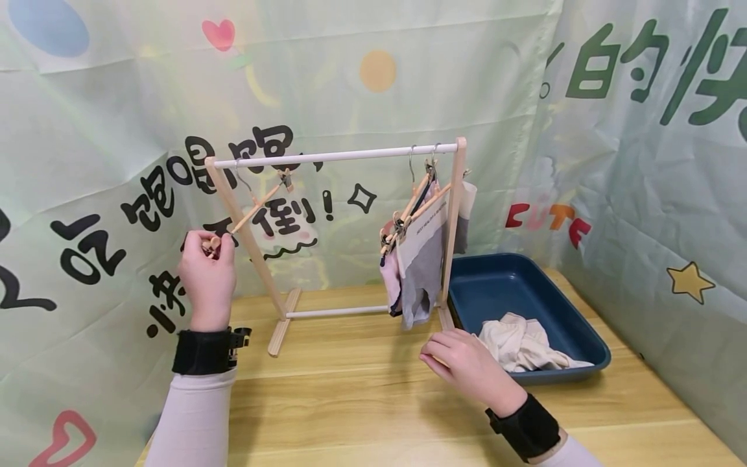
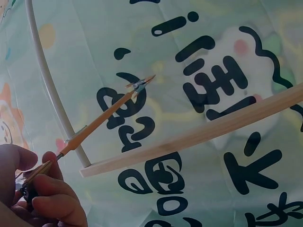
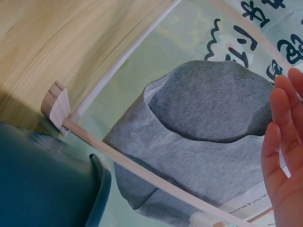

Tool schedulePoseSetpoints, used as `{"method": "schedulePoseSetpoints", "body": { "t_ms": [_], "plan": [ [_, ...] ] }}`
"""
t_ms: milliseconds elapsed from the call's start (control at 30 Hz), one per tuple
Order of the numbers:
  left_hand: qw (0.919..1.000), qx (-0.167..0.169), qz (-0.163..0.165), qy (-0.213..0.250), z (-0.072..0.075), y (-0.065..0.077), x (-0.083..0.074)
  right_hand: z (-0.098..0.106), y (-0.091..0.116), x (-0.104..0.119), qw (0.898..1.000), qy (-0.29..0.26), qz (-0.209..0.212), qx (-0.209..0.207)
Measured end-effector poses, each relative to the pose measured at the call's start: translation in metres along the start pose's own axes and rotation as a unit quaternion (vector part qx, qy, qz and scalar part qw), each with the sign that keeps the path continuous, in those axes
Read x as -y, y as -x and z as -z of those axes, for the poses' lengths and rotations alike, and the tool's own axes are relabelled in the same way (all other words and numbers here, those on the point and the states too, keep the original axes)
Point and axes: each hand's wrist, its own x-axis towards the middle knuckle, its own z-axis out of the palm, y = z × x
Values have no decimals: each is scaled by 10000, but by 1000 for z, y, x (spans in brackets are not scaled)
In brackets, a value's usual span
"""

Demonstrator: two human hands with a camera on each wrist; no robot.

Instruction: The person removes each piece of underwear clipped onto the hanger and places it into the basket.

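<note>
On the left, my left hand point(image 1: 207, 275) grips one clip end of a small wooden clip hanger point(image 1: 259, 205). That hanger's metal hook is on the top rod of a small wooden clothes rack point(image 1: 338, 155). The far clip point(image 2: 139, 85) of the hanger holds no garment in the left wrist view; the clip in my hand is partly hidden by fingers. My right hand point(image 1: 473, 366) is above the table by the front of the tray, holding nothing. In the right wrist view its fingers point(image 3: 271, 161) are fairly straight, beside a hanging grey garment point(image 3: 203, 106).
Several small clothes point(image 1: 428, 253) hang on hangers at the rack's right end. A dark blue tray point(image 1: 484, 279) stands to the right, holding crumpled cream cloth point(image 1: 516, 340). The wooden table point(image 1: 332, 408) lies below, and printed curtains point(image 1: 455, 84) enclose the back and sides.
</note>
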Motion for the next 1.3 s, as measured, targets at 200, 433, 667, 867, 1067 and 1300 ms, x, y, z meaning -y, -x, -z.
{"method": "schedulePoseSetpoints", "body": {
  "t_ms": [200,433,667,867,1067,1300],
  "plan": [
    [9997,189,164,-42,1,2,-2,-1,1,-1,10000,-9,15,-24],
    [9987,336,349,-129,3,3,-5,-1,1,-1,10000,-54,-18,23],
    [9983,294,498,29,3,3,-9,-1,0,-1,10000,-23,-29,17],
    [9992,113,371,34,3,4,-9,-1,0,-1,10000,-15,-7,4],
    [9998,-43,197,-25,6,4,-10,-1,1,-2,10000,-13,7,-21],
    [9990,-382,-213,-126,8,5,-14,-1,1,-2,9999,-55,-47,69]
  ]
}}
